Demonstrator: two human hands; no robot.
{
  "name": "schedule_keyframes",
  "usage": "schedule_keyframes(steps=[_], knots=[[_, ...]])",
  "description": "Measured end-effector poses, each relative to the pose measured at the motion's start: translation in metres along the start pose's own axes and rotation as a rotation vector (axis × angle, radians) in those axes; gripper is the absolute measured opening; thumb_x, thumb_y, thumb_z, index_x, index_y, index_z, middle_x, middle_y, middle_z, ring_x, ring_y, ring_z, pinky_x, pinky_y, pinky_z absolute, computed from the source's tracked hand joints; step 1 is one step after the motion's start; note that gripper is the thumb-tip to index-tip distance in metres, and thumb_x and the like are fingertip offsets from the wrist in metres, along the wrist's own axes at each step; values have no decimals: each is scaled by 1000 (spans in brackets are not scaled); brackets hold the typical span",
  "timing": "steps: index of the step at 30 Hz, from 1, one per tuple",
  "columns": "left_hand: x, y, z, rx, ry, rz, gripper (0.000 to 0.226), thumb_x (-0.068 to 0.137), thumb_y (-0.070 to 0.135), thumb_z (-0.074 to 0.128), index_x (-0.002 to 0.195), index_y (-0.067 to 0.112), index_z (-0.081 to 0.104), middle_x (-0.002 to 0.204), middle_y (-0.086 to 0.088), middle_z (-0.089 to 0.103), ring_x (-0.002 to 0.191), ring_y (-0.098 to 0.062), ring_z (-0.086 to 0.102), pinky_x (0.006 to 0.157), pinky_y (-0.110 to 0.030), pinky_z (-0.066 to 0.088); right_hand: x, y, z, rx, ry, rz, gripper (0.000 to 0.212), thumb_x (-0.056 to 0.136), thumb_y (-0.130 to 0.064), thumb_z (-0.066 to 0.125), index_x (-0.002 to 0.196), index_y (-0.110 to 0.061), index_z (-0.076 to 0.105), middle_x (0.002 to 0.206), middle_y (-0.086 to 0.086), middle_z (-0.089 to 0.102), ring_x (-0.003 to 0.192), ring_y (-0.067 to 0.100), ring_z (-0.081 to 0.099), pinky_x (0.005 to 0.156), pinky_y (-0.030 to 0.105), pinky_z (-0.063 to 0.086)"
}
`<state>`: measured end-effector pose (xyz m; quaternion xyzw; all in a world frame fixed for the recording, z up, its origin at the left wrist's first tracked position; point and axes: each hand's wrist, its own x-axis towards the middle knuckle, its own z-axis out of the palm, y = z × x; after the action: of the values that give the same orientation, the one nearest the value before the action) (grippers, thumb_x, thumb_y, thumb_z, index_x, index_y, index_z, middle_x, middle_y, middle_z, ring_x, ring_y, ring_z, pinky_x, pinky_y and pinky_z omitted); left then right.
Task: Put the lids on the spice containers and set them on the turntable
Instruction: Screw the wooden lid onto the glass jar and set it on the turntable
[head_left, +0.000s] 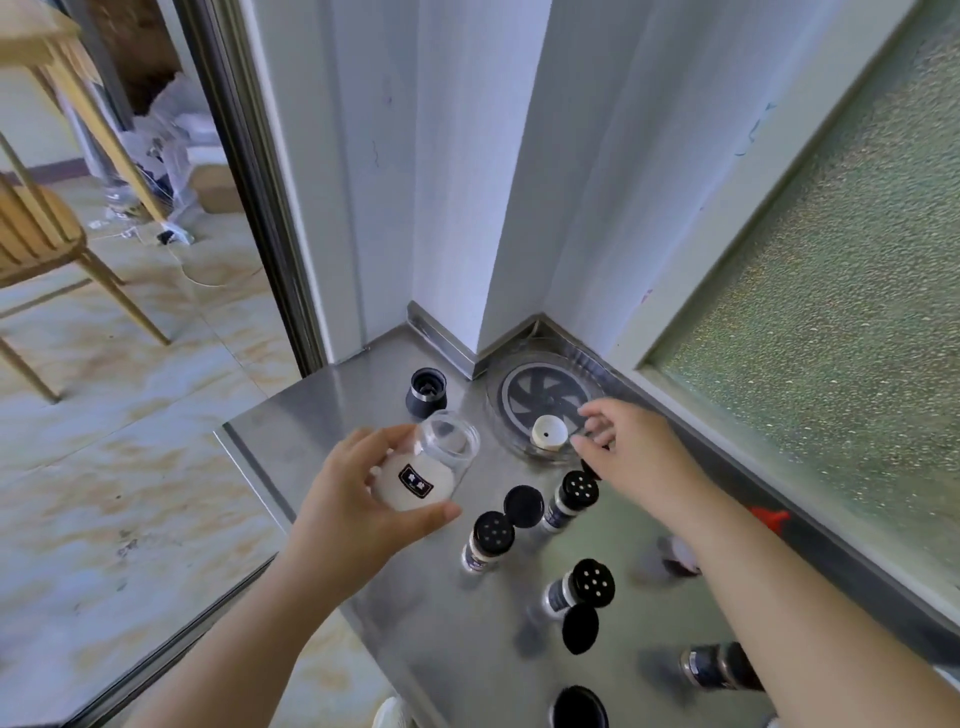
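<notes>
Here my left hand grips the open glass salt jar, tilted, just left of the turntable, while my right hand, fingers spread, reaches for the cream lid on its rim to cap it.

Hands: two, left and right
Open jar with white powder: one
Jars with black holey tops: three
Turntable: one
Cream lid: one

A stainless steel counter fills the corner. On it rest a clear turntable by the wall, a dark grinder, 3 upright shaker jars with flip caps open, and 1 jar lying sideways.
</notes>
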<state>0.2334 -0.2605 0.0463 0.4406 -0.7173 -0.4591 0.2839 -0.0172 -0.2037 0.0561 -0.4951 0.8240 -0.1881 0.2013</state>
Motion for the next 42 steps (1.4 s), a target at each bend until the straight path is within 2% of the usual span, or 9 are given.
schedule_keyframes(steps=[4, 7, 17, 20, 25, 29, 32, 38, 42], knots=[[24, -6, -13, 5, 2, 23, 60, 47, 44, 85, 95, 52, 51, 95, 20, 54, 93, 7, 48, 76, -5, 36, 80, 7, 27, -284, -180, 147, 52, 92, -35, 51, 137, -9, 41, 136, 10, 51, 122, 25, 50, 97, 33, 42], [38, -8, -17, -38, 0, 10, 59, 50, 34, 87, 95, 50, 53, 97, 19, 56, 88, 12, 46, 72, 2, 33, 119, 11, 58, -452, -328, 314, 62, 93, -43, 43, 143, -8, 31, 144, 14, 42, 129, 30, 44, 104, 39, 40], [66, -18, -16, -106, -1, -28, 62, 43, 53, 75, 102, 45, 57, 101, 20, 62, 96, 3, 54, 75, 4, 33, 143, 10, 90, -493, -294, 357, 47, 91, -30, 47, 128, -2, 48, 129, 18, 54, 114, 31, 54, 89, 32, 46], [63, -5, -8, -155, -33, -26, 55, 50, 33, 87, 96, 42, 59, 98, 13, 63, 91, 0, 56, 67, 1, 40, 136, 3, 62, -96, -236, 371, 40, 96, -25, 35, 132, -13, 48, 138, 16, 47, 115, 29, 51, 94, 36, 40], [48, 37, 17, -174, -63, 75, 50, 46, 39, 89, 81, 55, 57, 92, 28, 60, 82, 11, 54, 69, -3, 43, 64, -27, -18, 1170, -212, 302, 22, 98, -10, 37, 101, -12, 58, 110, 17, 55, 86, 23, 58, 70, 30, 52], [25, 75, 52, -188, -150, 142, 52, 48, 43, 86, 93, 45, 59, 93, 12, 64, 86, 3, 57, 71, -4, 43, -10, -29, -84, 1426, -57, -46, 16, 76, -13, 69, 89, -12, 60, 97, 11, 68, 85, 20, 69, 78, 29, 58], [1, 112, 85, -192, -204, 256, 54, 45, 54, 78, 95, 44, 61, 93, 14, 61, 87, 0, 58, 72, -1, 39, -69, -11, -124, 1312, 43, -215, 39, 44, -12, 88, 75, -18, 63, 102, 2, 72, 93, 14, 68, 80, 26, 56], [-58, 170, 147, -257, -342, 367, 56, 47, 55, 75, 99, 39, 64, 90, 9, 63, 86, -5, 63, 75, -20, 50, -181, 41, -182, 920, 103, -274, 40, 58, -15, 75, 95, -26, 66, 109, 11, 64, 99, 13, 61, 86, 26, 51], [-96, 197, 183, -254, -422, 431, 60, 46, 50, 78, 103, 36, 65, 88, 11, 58, 84, -3, 61, 70, -11, 46, -241, 77, -216, 692, 88, -235, 57, 60, -22, 77, 114, -32, 63, 107, -2, 63, 99, 12, 63, 89, 28, 50]])
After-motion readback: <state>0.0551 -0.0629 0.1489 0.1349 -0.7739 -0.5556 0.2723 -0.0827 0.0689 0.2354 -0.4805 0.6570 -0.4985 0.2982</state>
